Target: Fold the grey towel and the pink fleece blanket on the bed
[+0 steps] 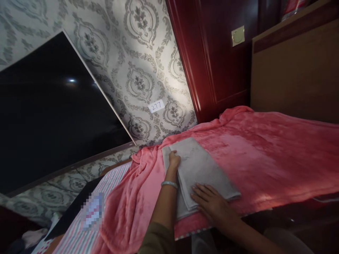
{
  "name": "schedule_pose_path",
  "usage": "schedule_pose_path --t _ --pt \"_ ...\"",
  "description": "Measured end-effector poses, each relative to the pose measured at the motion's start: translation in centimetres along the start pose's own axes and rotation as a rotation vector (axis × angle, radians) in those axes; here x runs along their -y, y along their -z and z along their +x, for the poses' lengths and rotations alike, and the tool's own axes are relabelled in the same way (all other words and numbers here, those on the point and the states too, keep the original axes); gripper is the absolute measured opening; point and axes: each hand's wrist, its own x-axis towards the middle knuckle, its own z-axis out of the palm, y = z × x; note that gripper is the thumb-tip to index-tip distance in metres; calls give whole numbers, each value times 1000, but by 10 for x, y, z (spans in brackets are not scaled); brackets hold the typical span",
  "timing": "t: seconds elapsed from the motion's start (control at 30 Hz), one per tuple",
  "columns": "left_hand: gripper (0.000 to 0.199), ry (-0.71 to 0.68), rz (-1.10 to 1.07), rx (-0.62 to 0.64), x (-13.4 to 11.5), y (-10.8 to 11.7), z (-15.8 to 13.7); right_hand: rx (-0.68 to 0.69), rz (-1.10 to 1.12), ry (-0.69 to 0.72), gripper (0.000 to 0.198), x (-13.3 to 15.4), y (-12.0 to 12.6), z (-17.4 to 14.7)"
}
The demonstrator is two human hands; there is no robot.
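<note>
A folded, flat grey fabric cloth [201,163] lay on the plush pink blanket [280,151], probably light and limp, best lifted by its folded edges. The right hand [208,198] rested spread on it; the left hand [174,160] curled there, its grip unclear to me.

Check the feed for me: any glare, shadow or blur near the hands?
Head view: a bright light reflects off the dark screen; head view: the lower right corner sinks into shadow; head view: a pixelated block covers part of the striped cloth; head view: the left hand, right hand and gray cloth stay readable, without obvious glare.
</note>
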Motion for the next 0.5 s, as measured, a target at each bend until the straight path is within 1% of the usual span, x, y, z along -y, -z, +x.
schedule_pose_path --t 0.07,0.17,0.23,0.3,0.37,0.43,0.5 --pt "49 2 32 -26 -3 -4 3 -17 -18 45 47 -3 -5 -1" --pt "52 2 81 -42 -4 -5 3 28 5 51 55 -4 -9 -4" --pt "52 19 124 -33 -4 -3 3 54 23 49 54 -1 -8 -4" --pt "51 43 176 -22 -8 0 4 78 34 43 50 3 -1 0" --pt "53 45 236 -25 -14 1 4 128 78 1 41 2 11 9" --pt "59 12 286 -33 -21 -1 3 186 126 -56 35 -6 24 19" --pt "62 -47 349 15 -26 -6 -1 218 108 -117 36 -24 34 26"
